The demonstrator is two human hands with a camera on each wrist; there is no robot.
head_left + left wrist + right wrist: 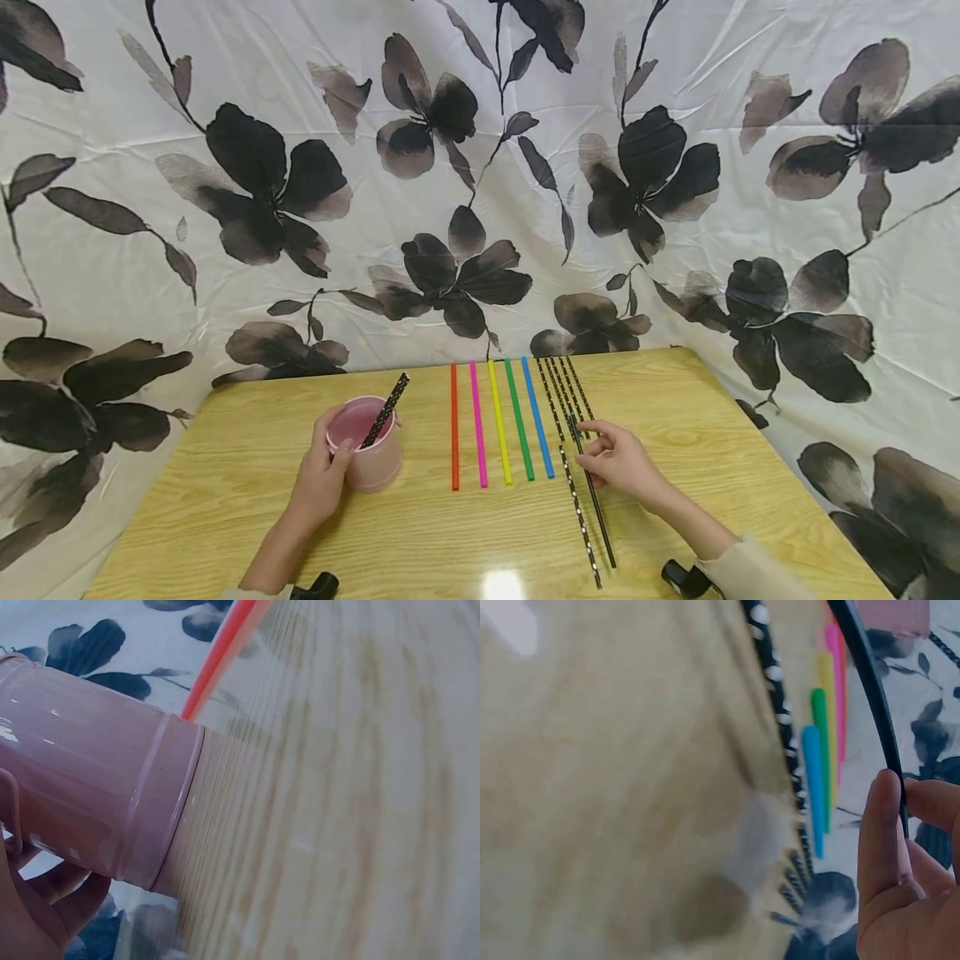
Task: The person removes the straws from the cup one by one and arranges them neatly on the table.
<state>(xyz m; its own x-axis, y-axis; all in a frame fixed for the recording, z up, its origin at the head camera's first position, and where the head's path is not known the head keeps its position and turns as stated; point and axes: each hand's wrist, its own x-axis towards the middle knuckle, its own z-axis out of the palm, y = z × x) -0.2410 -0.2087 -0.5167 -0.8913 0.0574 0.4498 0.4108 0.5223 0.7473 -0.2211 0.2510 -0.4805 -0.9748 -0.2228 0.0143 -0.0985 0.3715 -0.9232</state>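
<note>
My left hand (318, 479) grips a small pink pail (378, 471) at the left of the table, thumb over its rim. Dark straws with light dots (386, 410) lean out of the pail's mouth. On the right, my right hand (618, 462) pinches a plain black straw (601, 517) between thumb and fingertips; in the right wrist view the straw (868, 671) slants up from the fingers. Just left of it runs a black straw with white dots (579, 517), pointing toward the near edge. Several more dotted straws (558, 387) stand in a row beyond the hand.
Between the hands lie a red straw (454, 425), a pink straw (478, 425), a yellow straw (500, 425), a green straw (519, 421) and a blue straw (537, 417), side by side on the wooden table (420, 533). A floral cloth (465, 192) hangs behind.
</note>
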